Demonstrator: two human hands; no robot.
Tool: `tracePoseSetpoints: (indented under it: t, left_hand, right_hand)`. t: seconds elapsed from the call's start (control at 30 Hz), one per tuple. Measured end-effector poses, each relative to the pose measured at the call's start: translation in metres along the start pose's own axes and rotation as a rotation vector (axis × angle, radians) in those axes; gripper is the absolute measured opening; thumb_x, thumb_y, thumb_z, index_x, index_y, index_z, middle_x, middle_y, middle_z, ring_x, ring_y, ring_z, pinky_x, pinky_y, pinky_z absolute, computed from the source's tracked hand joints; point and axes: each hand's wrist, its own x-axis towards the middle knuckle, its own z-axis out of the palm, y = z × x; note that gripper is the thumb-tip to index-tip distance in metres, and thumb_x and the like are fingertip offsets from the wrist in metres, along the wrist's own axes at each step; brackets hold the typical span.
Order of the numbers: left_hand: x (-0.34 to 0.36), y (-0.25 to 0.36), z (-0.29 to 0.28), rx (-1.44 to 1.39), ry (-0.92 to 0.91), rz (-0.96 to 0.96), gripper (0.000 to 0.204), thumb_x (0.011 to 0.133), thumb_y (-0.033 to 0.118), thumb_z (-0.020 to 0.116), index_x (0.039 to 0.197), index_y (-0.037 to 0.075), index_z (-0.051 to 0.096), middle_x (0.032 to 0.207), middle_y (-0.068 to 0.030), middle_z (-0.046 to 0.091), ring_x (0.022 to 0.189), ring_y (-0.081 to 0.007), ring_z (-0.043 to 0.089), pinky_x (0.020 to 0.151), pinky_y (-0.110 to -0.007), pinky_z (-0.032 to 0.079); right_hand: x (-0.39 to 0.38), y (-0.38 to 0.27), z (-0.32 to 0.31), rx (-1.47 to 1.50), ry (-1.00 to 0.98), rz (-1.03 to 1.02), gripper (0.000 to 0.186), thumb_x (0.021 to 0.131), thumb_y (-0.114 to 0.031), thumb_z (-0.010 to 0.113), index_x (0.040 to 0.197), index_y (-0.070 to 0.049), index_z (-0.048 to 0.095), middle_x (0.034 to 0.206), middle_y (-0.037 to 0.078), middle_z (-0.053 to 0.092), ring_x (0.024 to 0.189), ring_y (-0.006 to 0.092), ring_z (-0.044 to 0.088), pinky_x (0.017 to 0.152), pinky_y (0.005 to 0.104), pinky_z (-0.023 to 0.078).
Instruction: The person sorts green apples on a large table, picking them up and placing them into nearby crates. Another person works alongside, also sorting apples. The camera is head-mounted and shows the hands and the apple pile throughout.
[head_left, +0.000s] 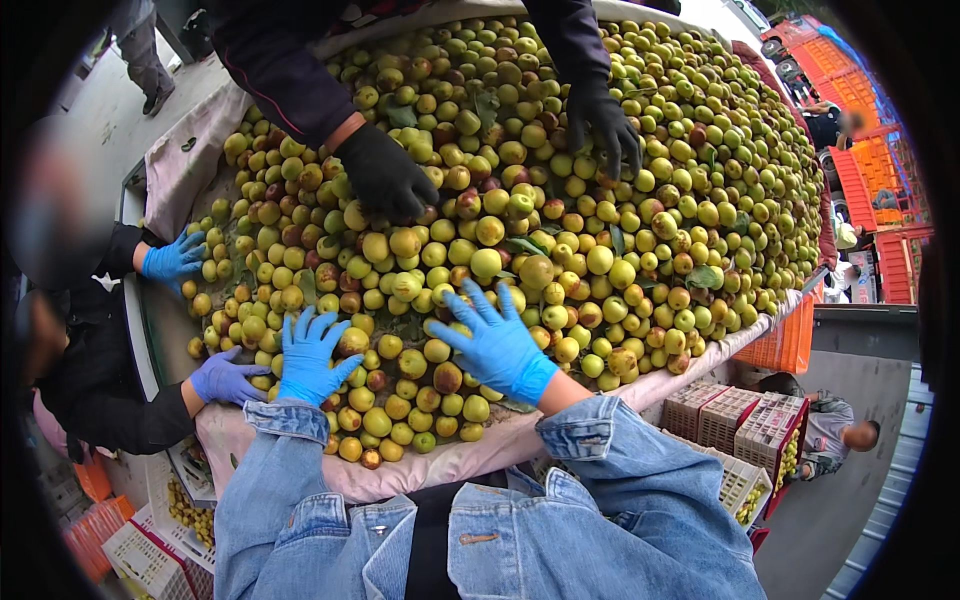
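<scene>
Many small green-yellow fruits, some blushed red-brown, with a few leaves [655, 220] cover a broad sorting surface edged with pale pink cloth [700, 362]. My left hand [315, 355], in a blue glove, rests on the fruit near the front edge, fingers spread. To its right, my right hand [495, 345], also blue-gloved, lies palm down on the fruit with fingers apart. Loose fruit [400, 400] fills the space between and below my hands. Whether anything is under either palm is hidden, but neither hand visibly grips a fruit.
Black-gloved hands [385, 175] reach from the far side; other gloved hands [172, 260] work at the left. Plastic crates [765, 440] of fruit stand lower right, more crates [140, 550] lower left, beside a crouching person [830, 430]. Orange crates [850, 85] are stacked at upper right.
</scene>
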Motion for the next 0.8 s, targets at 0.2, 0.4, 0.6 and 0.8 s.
tracePoseSetpoints:
  t: [0.2, 0.4, 0.6, 0.8]
  left_hand:
    - [-0.016, -0.019, 0.003, -0.099, 0.091, -0.336, 0.069, 0.074, 0.035, 0.066, 0.134, 0.014, 0.039, 0.140, -0.0093, 0.031, 0.134, -0.0315, 0.022, 0.108, -0.055, 0.008]
    - [-0.005, 0.052, 0.003, -0.010, -0.123, 0.027, 0.075, 0.080, 0.046, 0.058, 0.142, 0.019, 0.027, 0.150, -0.0096, 0.014, 0.139, -0.0311, 0.008, 0.107, -0.060, 0.004]
    - [-0.024, 0.015, 0.024, 0.104, -0.125, -0.097, 0.073, 0.084, 0.046, 0.052, 0.145, 0.022, 0.019, 0.152, -0.0081, 0.009, 0.139, -0.0324, 0.007, 0.107, -0.058, 0.003]
    - [-0.016, 0.002, 0.008, -0.047, 0.001, -0.218, 0.064, 0.085, 0.035, 0.055, 0.142, 0.022, 0.028, 0.147, -0.0107, 0.021, 0.134, -0.0297, 0.022, 0.104, -0.054, 0.021]
  right_hand:
    - [-0.075, 0.037, -0.014, -0.061, -0.178, 0.241, 0.061, 0.072, -0.025, 0.067, 0.129, -0.025, 0.046, 0.142, 0.018, 0.029, 0.133, 0.0339, 0.026, 0.101, 0.0634, 0.022]
    - [-0.053, 0.035, -0.028, -0.019, -0.069, 0.154, 0.066, 0.074, -0.028, 0.067, 0.134, -0.022, 0.040, 0.141, 0.017, 0.029, 0.130, 0.0374, 0.029, 0.101, 0.0585, 0.026]
    - [0.008, 0.012, 0.031, -0.053, -0.050, 0.238, 0.077, 0.081, -0.058, 0.049, 0.140, -0.013, 0.029, 0.149, 0.013, 0.015, 0.138, 0.0384, 0.002, 0.105, 0.0639, 0.001]
    - [0.020, -0.022, 0.061, 0.052, -0.129, 0.068, 0.070, 0.084, -0.048, 0.049, 0.136, -0.004, 0.033, 0.137, 0.017, 0.038, 0.134, 0.0351, 0.023, 0.109, 0.0556, 0.011]
